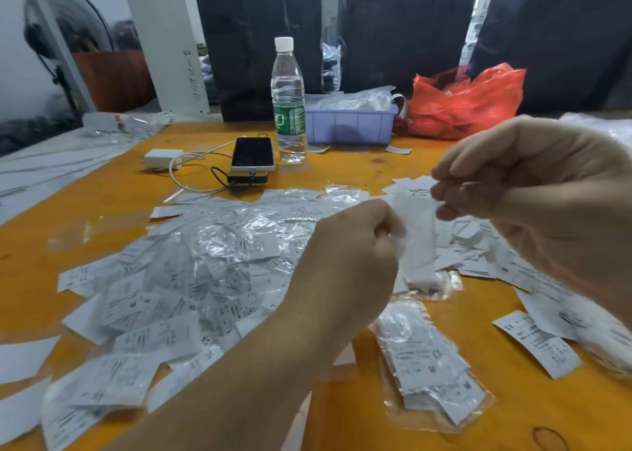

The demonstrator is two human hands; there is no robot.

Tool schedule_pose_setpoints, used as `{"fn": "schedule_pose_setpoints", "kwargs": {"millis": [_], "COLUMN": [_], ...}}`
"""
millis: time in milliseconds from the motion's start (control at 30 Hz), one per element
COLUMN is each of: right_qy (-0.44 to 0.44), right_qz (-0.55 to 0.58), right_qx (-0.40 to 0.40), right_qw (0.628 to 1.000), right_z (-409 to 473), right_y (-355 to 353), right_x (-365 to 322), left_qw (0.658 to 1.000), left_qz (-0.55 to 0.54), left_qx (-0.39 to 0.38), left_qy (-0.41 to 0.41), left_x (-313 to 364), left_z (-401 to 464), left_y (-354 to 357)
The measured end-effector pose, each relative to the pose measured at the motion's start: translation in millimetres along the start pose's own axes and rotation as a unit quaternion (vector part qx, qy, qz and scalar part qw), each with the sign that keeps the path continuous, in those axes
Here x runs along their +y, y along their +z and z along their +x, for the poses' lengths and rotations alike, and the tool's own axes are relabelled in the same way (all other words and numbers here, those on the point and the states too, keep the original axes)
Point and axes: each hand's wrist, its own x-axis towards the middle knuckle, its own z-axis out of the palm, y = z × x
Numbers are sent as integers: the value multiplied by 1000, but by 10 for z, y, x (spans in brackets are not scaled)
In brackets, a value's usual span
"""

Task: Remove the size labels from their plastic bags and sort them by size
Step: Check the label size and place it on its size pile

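Both hands work above the orange worktop [359,170]: left hand [345,259] pinches the side of a small label bag [419,245], right hand [533,184] pinches its top edge. Bagged size labels [191,273] lie heaped at left; another filled bag [427,358] lies below, loose labels [540,344] at right.

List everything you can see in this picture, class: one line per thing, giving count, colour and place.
bagged labels: many, white in clear plastic, piled centre-left
loose labels: several, white, right side
held label: one, white, between both hands
water bottle: one, clear, green label, far centre
phone: one, dark screen, beside bottle
charger: one, white, left of phone
tray: one, lilac, behind bottle
plastic bag: one, red, far right
table: one, orange
left hand: fingers pinching the label
right hand: fingers pinching its top
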Motion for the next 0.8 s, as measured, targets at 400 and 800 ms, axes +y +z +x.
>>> {"fn": "schedule_pose_setpoints", "kwargs": {"millis": [400,800], "right_qy": [34,184], "right_qz": [-27,-22], "right_qx": [112,52], "right_qw": [993,981], "right_z": [-162,-229], "right_y": [-95,52], "right_x": [295,293], "left_qw": [975,986], "left_qz": [-177,-134], "left_qx": [-93,-92], "left_qy": [-93,-36], "left_x": [25,5], "left_z": [26,45], "left_y": [42,-42]}}
